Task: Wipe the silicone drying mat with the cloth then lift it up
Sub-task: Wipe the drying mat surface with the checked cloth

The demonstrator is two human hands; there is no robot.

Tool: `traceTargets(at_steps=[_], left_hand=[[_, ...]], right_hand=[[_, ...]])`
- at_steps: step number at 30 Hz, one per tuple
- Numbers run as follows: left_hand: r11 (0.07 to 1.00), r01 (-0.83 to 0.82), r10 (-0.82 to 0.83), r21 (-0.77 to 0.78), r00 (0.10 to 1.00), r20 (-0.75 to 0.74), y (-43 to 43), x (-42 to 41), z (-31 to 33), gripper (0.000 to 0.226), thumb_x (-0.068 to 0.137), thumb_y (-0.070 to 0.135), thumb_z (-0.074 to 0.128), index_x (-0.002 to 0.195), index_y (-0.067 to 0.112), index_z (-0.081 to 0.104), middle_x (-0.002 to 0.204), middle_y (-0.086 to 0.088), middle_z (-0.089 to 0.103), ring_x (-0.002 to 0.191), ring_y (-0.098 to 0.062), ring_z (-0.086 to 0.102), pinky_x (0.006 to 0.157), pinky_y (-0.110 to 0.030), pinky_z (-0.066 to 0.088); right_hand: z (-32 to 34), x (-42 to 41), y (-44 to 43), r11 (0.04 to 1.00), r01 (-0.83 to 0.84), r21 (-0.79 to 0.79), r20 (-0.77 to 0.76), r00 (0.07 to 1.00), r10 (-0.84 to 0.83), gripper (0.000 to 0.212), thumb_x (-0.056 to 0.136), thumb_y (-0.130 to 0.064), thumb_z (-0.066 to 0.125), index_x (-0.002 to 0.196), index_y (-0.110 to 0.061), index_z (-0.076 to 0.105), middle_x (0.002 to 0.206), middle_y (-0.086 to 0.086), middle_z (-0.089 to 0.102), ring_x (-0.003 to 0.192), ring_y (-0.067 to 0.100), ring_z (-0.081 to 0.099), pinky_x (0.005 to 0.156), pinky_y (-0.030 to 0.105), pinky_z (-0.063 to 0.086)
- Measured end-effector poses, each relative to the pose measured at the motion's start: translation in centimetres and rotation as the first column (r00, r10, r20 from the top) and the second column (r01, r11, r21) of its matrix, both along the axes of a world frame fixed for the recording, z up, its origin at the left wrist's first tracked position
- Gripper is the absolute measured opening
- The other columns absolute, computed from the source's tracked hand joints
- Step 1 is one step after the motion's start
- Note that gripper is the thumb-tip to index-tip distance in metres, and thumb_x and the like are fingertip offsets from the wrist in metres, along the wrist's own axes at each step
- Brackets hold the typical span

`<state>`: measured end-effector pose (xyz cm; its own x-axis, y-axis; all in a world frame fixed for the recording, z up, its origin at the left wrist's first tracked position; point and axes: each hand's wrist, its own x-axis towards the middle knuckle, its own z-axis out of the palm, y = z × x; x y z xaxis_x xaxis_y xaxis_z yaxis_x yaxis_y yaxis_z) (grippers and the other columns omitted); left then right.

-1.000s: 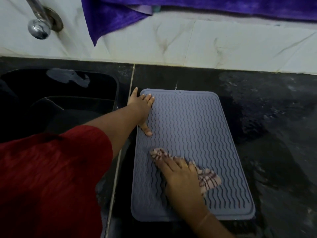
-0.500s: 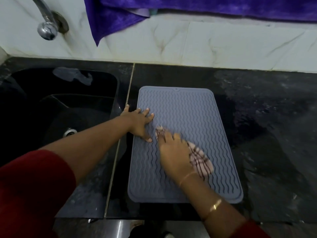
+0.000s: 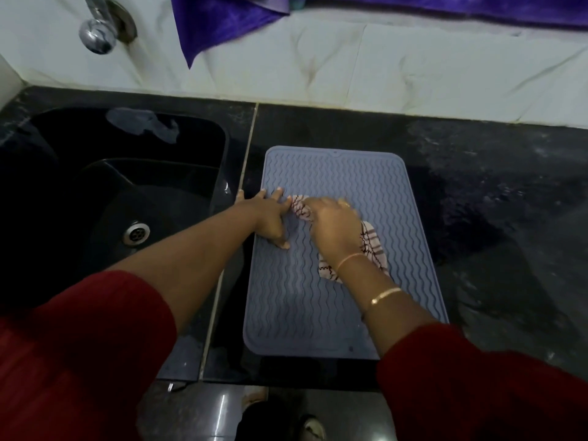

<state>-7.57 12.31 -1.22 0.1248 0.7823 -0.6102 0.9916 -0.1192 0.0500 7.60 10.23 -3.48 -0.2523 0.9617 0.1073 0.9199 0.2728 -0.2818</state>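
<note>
Nearest: red sleeves (image 3: pixel 79 354) on both arms, bracelets on the R wrist, w/ the grey silicone drying mat (image 3: pixel 346 319) lying flat on the black counter (image 3: pixel 493 218) just R of the sink (image 3: pixel 111 186). Mid-mat, the right hand (image 3: pixel 334 229) presses palm-down on the striped cloth (image 3: pixel 372 246), fingers curled over its bunched front end, cloth showing on both sides of the hand; the left hand (image 3: pixel 269 216) lies spread wide & flat on the mat's L edge, holding nothing, fingertips nearly touching the cloth. Farther back: white tiled wall (image 3: pixel 413 68), chrome tap (image 3: pixel 95 33) over the sink, purple towel (image 3: pixel 222 17) hanging at top.
</note>
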Motion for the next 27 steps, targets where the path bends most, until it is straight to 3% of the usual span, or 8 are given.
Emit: traceTargets(at_steps=[5,10,13,16,18,20,23,27], left_hand=[[1.0,-0.006,0.006,0.005,0.999,0.031,0.0,-0.7,0.0,0.107,0.079,0.057,0.066,0.152,0.03,-0.008,0.159,0.002,-0.018,0.147,-0.026,-0.013,0.11,-0.061,-0.011],[0.998,0.001,0.001,0.063,1.0,-0.02,-0.9,0.6,0.1,0.098,0.083,0.052,0.064,0.153,0.025,0.001,0.161,-0.001,-0.009,0.148,-0.026,-0.002,0.113,-0.06,-0.006],[0.99,-0.022,0.02,0.139,1.0,0.016,-2.8,0.9,-0.7,0.076,0.092,0.043,0.055,0.153,0.026,0.012,0.161,0.0,-0.003,0.148,-0.024,0.005,0.113,-0.06,-0.002],[0.987,-0.116,0.1,0.108,0.985,0.14,-4.6,0.4,-1.8,0.069,0.099,0.041,0.041,0.153,0.028,0.001,0.16,0.001,-0.014,0.148,-0.023,-0.01,0.113,-0.06,-0.007],[0.986,-0.147,0.132,0.077,0.976,0.173,-5.0,0.3,-2.1,0.069,0.1,0.044,0.036,0.152,0.03,-0.006,0.159,0.003,-0.019,0.146,-0.021,-0.016,0.111,-0.06,-0.011],[0.988,-0.134,0.122,0.073,0.981,0.15,-4.9,0.5,-2.1,0.069,0.1,0.046,0.033,0.151,0.03,-0.01,0.158,0.003,-0.021,0.146,-0.021,-0.017,0.109,-0.061,-0.014],[0.99,-0.11,0.101,0.089,0.99,0.098,-4.9,0.6,-1.9,0.068,0.1,0.046,0.031,0.151,0.03,-0.01,0.158,0.003,-0.02,0.147,-0.022,-0.015,0.109,-0.063,-0.014],[0.987,-0.128,0.118,0.102,0.988,0.099,-5.0,0.9,-1.8,0.067,0.101,0.044,0.032,0.152,0.029,-0.008,0.159,0.003,-0.018,0.147,-0.021,-0.014,0.109,-0.063,-0.014]], right_hand=[[-0.9,2.4,-10.3,0.92,-0.373,0.122,-0.025,0.925,0.378,0.05,0.065,-0.006,0.071,0.108,-0.031,0.069,0.095,-0.008,0.072,0.074,0.021,0.064,0.069,0.033,0.048],[-2.2,3.3,-14.3,0.855,-0.442,0.269,0.103,0.896,0.431,0.029,0.076,-0.013,0.059,0.098,-0.025,0.071,0.09,-0.008,0.071,0.073,0.018,0.06,0.07,0.03,0.036],[-0.8,2.8,-9.0,0.911,-0.333,0.245,0.234,0.932,0.277,0.018,0.078,-0.014,0.062,0.094,-0.019,0.07,0.086,-0.001,0.07,0.074,0.023,0.062,0.069,0.035,0.045],[0.5,2.4,-2.1,0.999,-0.035,0.008,0.221,0.975,0.033,0.032,0.085,-0.012,0.057,0.117,-0.015,0.06,0.112,0.009,0.065,0.103,0.031,0.058,0.087,0.042,0.045],[-0.1,2.2,-0.7,0.997,-0.004,-0.08,0.221,0.975,0.021,0.039,0.091,-0.023,0.053,0.128,-0.013,0.051,0.122,0.013,0.057,0.112,0.035,0.053,0.092,0.046,0.046],[-0.3,1.8,-2.8,0.999,-0.054,-0.005,0.282,0.958,0.054,0.046,0.08,-0.031,0.068,0.118,-0.005,0.059,0.106,0.015,0.064,0.091,0.035,0.062,0.075,0.045,0.054],[-0.4,2.4,-8.8,0.977,-0.154,0.146,0.324,0.941,0.1,0.045,0.055,-0.012,0.077,0.099,-0.003,0.07,0.075,0.009,0.067,0.055,0.025,0.062,0.049,0.03,0.05],[-0.5,4.3,-14.5,0.927,-0.347,0.143,0.266,0.916,0.301,0.045,0.055,-0.014,0.077,0.1,-0.013,0.071,0.075,0.003,0.064,0.053,0.019,0.057,0.043,0.024,0.042]])
